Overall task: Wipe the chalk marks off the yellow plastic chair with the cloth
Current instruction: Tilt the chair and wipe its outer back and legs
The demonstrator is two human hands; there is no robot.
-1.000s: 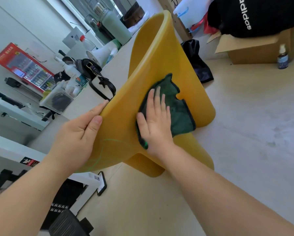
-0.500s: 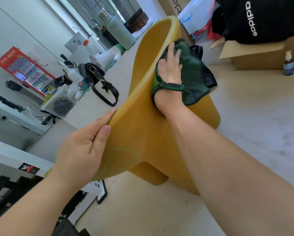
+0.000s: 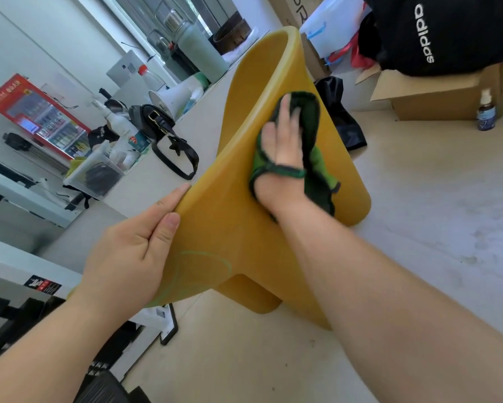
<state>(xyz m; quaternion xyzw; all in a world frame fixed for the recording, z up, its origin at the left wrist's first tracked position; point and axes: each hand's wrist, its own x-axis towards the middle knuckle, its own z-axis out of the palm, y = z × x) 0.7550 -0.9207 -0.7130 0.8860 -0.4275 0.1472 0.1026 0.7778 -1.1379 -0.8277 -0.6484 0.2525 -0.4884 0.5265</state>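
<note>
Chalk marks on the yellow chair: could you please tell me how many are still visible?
1: a faint green chalk loop low on the yellow chair, beside the left hand. The cloth and right hand may hide others.

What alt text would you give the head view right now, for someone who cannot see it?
The right hand presses a green cloth flat on the yellow chair, while the left hand grips the chair's edge. A faint green chalk ring shows on the chair near the left hand, uncovered by the cloth.
</note>
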